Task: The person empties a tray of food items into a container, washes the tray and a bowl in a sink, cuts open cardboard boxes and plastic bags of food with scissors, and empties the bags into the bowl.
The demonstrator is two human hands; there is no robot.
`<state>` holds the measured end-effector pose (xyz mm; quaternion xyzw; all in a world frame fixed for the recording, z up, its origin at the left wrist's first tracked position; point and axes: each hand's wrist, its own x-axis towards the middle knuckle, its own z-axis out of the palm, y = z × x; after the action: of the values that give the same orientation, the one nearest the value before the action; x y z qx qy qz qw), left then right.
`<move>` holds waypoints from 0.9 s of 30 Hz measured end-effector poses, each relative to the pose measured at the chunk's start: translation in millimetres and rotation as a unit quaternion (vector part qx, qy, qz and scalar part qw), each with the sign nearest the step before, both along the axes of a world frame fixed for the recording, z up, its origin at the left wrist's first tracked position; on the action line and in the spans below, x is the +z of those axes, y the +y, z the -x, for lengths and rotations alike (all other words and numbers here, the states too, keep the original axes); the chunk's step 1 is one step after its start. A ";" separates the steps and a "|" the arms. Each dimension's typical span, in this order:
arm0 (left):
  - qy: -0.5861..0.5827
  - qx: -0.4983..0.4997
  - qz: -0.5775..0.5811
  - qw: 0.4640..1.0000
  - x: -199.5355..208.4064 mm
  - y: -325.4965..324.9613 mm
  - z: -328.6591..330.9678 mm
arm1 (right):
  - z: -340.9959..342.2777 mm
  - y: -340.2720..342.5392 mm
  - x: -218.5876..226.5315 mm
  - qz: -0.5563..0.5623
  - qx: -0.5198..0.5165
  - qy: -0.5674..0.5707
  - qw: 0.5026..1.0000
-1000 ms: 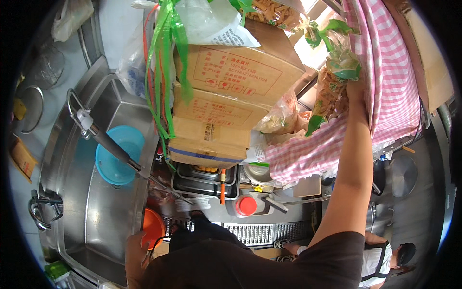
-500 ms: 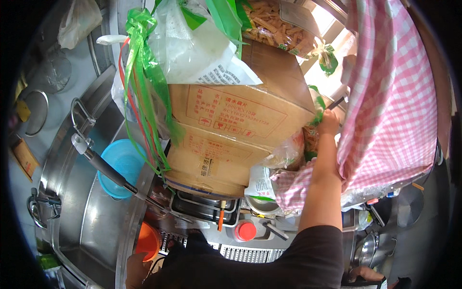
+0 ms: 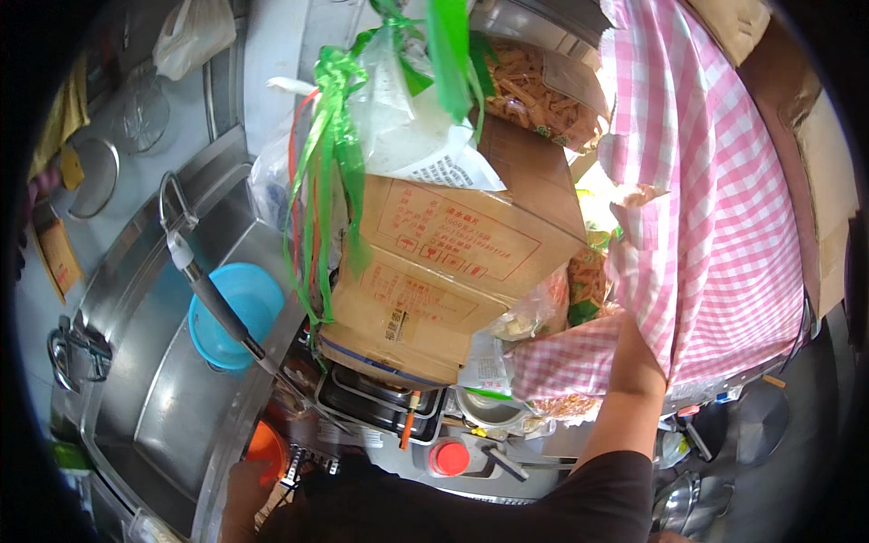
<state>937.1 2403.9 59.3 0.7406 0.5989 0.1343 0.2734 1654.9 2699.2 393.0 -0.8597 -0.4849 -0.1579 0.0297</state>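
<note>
**Limp checked cloth, best gathered by its near edge**

The pink checked cloth (image 3: 724, 199) hung to the right of the cardboard box (image 3: 453, 240), with one flap trailing toward the box's lower right side. It looked thin, soft and light, likely to bunch rather than keep a shape, and it did not seem fragile. The free edge nearest the box seemed the best place to take hold, with several folds gathered into the palm; a pinch on a single layer might have let the rest sag.

The right forearm (image 3: 626, 389) passed under the cloth, right of the box. The right grip (image 3: 641, 195) was almost wholly covered, only a small patch of skin showing, so I could not tell how far it was open or whether it had hold of anything.

A bag with brown contents (image 3: 587, 282) sat just right of the box; its plastic looked slippery. The left grip (image 3: 246, 486) was below and left of the box, beside the orange tub (image 3: 266, 447); its finger position could not be made out.
</note>
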 end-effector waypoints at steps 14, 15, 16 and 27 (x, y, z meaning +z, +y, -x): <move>0.003 0.094 0.041 0.995 26.2 -65.5 -10.6 | 24.8 119.8 60.2 -0.071 0.084 -0.061 0.992; 0.009 0.095 0.040 0.995 26.2 -68.0 -11.3 | 25.4 122.1 56.4 -0.069 0.089 -0.056 0.992; 0.010 0.099 0.040 0.994 27.0 -70.1 -12.2 | 25.4 122.6 51.5 -0.066 0.091 -0.053 0.992; 0.010 0.046 0.054 0.997 32.2 -56.3 -19.1 | 17.4 57.0 43.4 -0.086 0.113 -0.047 0.989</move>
<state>956.2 2347.6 91.5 0.6981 0.6410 0.1070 0.3005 1637.5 2756.1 436.4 -0.7850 -0.5645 -0.2352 0.0986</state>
